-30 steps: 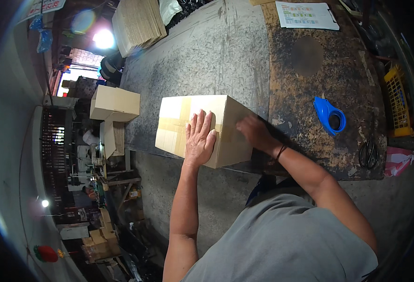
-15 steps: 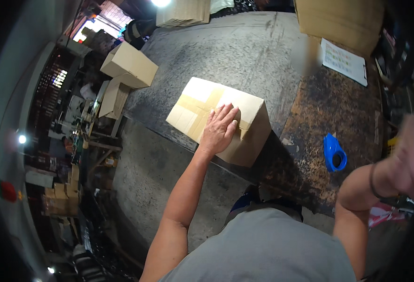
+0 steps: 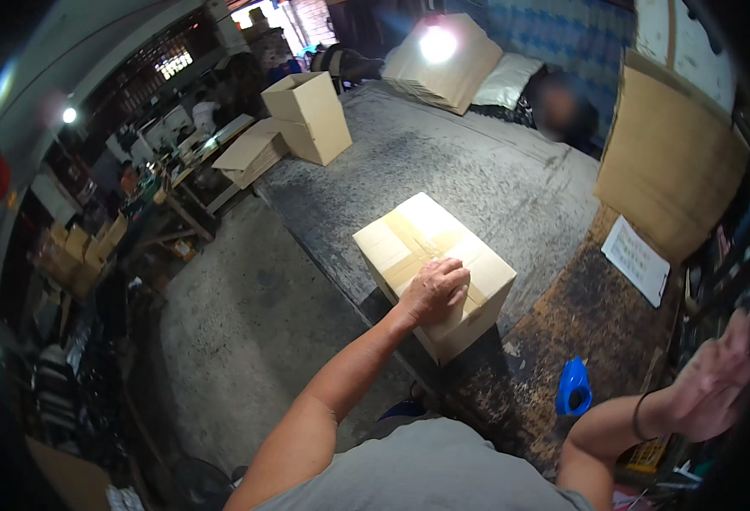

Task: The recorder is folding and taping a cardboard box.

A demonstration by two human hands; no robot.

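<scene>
A closed cardboard box [image 3: 383, 247], with brown tape crossing its top, sits at the near left edge of the grey table [image 3: 477, 162]. Across its taped top rests my left hand [image 3: 434, 291], fingers bent and drawn together, with the fingertips pressed to the cardboard. My right hand [image 3: 715, 379] is raised near the right rim of the view, a dark band around its wrist. It is blurred, so whether it holds anything is unclear. A blue plastic tool with a round opening [image 3: 574, 387] lies on the worn brown board [image 3: 537, 341] between the box and my right forearm.
A clipboard with a sheet [image 3: 637, 260] lies on the right, beside a large upright cardboard sheet [image 3: 677, 162]. At the far left corner stands an open carton [image 3: 315, 119]. Flattened cardboard [image 3: 447, 64] is stacked at the back, with a person [image 3: 562, 106] behind the table.
My left hand has gone from lying flat with fingers spread to bent fingers on the box. My right hand stays raised at the right. The view has shifted, showing more at the back.
</scene>
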